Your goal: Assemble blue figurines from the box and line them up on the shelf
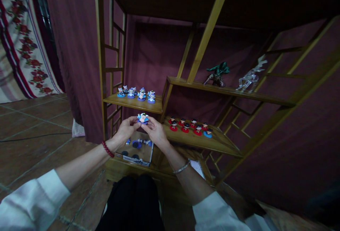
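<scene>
Between my two hands is a small toy figurine (142,118) in blue and white on a purple round base. My left hand (126,129) grips its left side, and my right hand (155,130) pinches its right side and base. Just beyond, several similar figurines (141,96) with round bases stand in rows on the left shelf (154,107). Below my hands a shallow cardboard box (120,153) holds more small figurines (145,142) and several dark round pieces (135,156).
Red-based figurines (186,127) and a blue-based one (208,134) stand on the lower right shelf (223,144). Above, a dark green figure (220,72) and a clear figure (251,77) occupy the upper shelf (265,98). Wooden posts (100,57) frame the rack. A white sheet-like item (197,169) lies lower right.
</scene>
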`<state>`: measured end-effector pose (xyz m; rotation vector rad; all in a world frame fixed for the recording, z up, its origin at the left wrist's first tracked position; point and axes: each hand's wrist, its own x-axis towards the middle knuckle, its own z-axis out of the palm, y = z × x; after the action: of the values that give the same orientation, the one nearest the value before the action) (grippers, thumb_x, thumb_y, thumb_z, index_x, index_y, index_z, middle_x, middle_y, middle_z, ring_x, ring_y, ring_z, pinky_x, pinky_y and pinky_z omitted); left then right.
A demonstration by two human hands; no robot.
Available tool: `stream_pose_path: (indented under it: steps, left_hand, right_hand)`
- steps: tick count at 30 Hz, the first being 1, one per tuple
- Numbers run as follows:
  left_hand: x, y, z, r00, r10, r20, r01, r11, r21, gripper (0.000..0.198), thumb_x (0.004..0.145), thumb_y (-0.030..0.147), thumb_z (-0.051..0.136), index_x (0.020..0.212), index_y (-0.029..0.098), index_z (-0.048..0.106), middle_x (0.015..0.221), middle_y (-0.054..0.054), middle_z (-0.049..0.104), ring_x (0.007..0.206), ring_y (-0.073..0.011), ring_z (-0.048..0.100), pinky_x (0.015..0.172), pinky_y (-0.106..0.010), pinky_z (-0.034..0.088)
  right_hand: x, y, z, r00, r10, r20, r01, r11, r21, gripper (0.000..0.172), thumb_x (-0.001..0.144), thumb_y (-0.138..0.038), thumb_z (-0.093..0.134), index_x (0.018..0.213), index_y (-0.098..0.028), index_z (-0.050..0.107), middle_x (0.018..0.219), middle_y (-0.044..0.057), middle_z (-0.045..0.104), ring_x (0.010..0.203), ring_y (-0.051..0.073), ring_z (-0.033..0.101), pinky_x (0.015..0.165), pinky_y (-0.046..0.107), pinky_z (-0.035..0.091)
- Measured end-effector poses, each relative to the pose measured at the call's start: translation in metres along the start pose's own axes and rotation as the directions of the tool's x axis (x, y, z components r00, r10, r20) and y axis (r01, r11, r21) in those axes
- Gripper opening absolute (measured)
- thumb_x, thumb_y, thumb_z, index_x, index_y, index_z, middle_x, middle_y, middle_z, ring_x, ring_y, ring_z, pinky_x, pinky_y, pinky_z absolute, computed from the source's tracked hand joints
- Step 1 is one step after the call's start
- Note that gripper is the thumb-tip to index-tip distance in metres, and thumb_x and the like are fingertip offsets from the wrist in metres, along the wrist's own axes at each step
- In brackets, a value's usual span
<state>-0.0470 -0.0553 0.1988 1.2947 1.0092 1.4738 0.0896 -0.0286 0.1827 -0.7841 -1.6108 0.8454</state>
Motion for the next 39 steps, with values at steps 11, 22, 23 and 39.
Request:
stream_pose_path:
  steps: [11, 22, 23, 39]
  left_hand:
    - [0.0, 0.014, 0.001, 0.999, 0.046, 0.006, -0.046, 0.998, 0.04, 0.032, 0.061, 0.027, 0.069, 0.088, 0.012, 0.064, 0.086, -0.006, 0.064, 0.079, -0.0152, 0.055, 0.073, -0.026, 0.041]
    - [0.009, 0.025, 0.008, 0.998, 0.057, 0.01, -0.058, 0.998, 0.036, 0.031, 0.063, 0.025, 0.066, 0.091, 0.012, 0.063, 0.081, -0.005, 0.064, 0.069, -0.0127, 0.053, 0.059, -0.022, 0.039]
    - [0.01, 0.026, 0.009, 0.998, 0.065, 0.013, -0.065, 0.997, 0.035, 0.03, 0.063, 0.025, 0.065, 0.09, 0.012, 0.063, 0.08, -0.005, 0.064, 0.068, -0.0124, 0.053, 0.059, -0.022, 0.038]
    - [0.037, 0.034, 0.013, 0.974, 0.213, 0.075, -0.222, 0.964, 0.145, 0.023, 0.067, 0.021, 0.061, 0.087, 0.011, 0.064, 0.084, -0.006, 0.067, 0.078, -0.016, 0.058, 0.077, -0.029, 0.044]
  right_hand:
    - [0.006, -0.008, -0.004, 1.0, -0.022, -0.011, 0.022, 0.999, -0.025, 0.038, 0.067, -0.028, 0.067, 0.104, -0.023, 0.06, 0.098, 0.003, 0.067, 0.087, 0.019, 0.064, 0.082, 0.036, 0.052]
    - [0.014, -0.029, -0.009, 0.998, -0.059, -0.032, 0.058, 0.997, -0.046, 0.035, 0.067, -0.027, 0.067, 0.101, -0.022, 0.06, 0.095, 0.003, 0.067, 0.084, 0.018, 0.064, 0.081, 0.035, 0.053]
    - [0.015, -0.03, -0.009, 0.997, -0.065, -0.039, 0.063, 0.997, -0.048, 0.035, 0.067, -0.027, 0.067, 0.101, -0.022, 0.06, 0.095, 0.003, 0.067, 0.084, 0.018, 0.064, 0.081, 0.034, 0.053]
    - [0.033, -0.038, -0.016, 0.98, -0.175, -0.092, 0.146, 0.955, -0.257, 0.036, 0.071, -0.026, 0.062, 0.106, -0.016, 0.056, 0.101, 0.008, 0.064, 0.085, 0.017, 0.064, 0.077, 0.029, 0.054]
